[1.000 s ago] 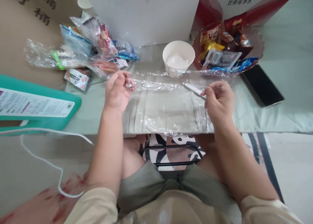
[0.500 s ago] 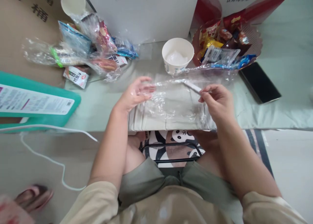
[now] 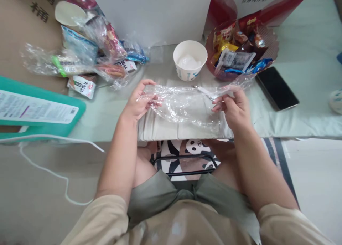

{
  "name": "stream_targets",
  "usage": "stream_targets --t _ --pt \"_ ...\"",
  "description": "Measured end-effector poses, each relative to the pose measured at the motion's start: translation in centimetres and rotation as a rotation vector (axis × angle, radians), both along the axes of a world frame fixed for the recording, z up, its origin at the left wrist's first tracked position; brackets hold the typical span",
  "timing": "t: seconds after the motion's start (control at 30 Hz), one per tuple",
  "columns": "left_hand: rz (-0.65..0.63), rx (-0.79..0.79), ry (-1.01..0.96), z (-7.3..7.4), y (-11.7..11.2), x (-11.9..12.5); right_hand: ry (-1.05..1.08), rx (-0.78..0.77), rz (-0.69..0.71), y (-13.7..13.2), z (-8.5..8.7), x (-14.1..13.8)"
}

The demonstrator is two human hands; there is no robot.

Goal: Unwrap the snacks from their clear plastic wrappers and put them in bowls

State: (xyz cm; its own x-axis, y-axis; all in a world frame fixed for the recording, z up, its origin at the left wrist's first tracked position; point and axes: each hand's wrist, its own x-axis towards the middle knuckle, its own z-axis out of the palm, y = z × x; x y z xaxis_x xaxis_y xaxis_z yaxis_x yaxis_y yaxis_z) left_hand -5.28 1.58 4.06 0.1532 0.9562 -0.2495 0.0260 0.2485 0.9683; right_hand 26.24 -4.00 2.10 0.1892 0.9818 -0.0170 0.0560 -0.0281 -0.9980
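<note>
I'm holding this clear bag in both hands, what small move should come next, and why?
Probably ease the left hand and right hand apart to pull the bag taut. It sags crumpled between them, and both pinch its upper edge above the table.

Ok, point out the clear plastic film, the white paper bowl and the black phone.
clear plastic film (image 3: 187, 107): head view, crumpled middle of the sheet.
white paper bowl (image 3: 187, 75): head view, its outer wall facing the camera.
black phone (image 3: 276, 88): head view, middle of its dark screen.
</note>
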Motion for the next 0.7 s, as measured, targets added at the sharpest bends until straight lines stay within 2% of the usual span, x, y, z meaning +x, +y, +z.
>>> stream_targets --t 0.3,0.43,0.53,0.7 --pt "0.037 -0.058 -0.101 0.9 0.1 -0.9 0.112 0.126 0.130 -0.5 0.8 1.5" --pt "0.046 -0.137 -0.120 1.4 0.7 -1.1 0.055 0.142 0.104 -0.1 0.8 1.7" --pt "0.008 -0.192 -0.092 1.6 1.0 -0.9 0.021 0.168 0.073 0.1 0.5 1.4" --pt "0.004 -0.157 -0.006 1.5 0.8 -0.5 -0.184 0.164 0.114 -0.6 0.6 2.0"
